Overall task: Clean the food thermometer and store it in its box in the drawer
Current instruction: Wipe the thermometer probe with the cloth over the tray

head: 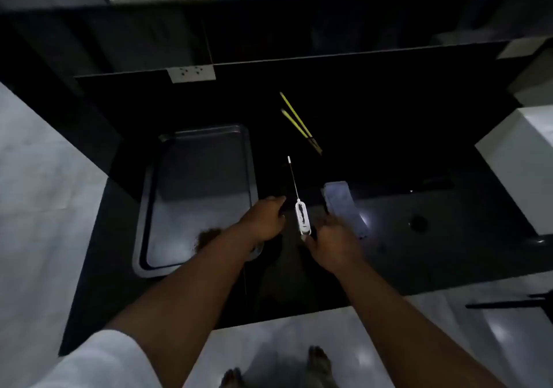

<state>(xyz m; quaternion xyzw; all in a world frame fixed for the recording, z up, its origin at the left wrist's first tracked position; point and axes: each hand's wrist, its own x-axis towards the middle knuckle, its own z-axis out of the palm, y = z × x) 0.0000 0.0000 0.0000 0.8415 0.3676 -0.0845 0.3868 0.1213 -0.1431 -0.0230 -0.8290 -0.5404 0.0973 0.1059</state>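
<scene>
Because the white plastic food thermometer [301, 217] ends in a long, thin metal probe [293, 178], it looks light and stiff, and probably slick on its smooth body; the oval handle is the sensible place to take hold, since the slender probe could bend or prick and gives little to hold. It sits over the glossy black countertop [389, 148] between the two hands, probe pointing away from the person, just right of the steel sink [197, 196] and just left of a pale blue folded cloth [344, 208]. The right hand [332, 241] reaches forward with fingers curled about the near end of the handle, apparently gripping it, though the dim light hides the exact contact. The left hand [266, 220] is loosely curled just beside the handle, knuckles up; whether it has hold of anything I cannot tell. Both forearms extend straight out from the body. Yellow chopsticks [299, 121] lie well beyond.
</scene>
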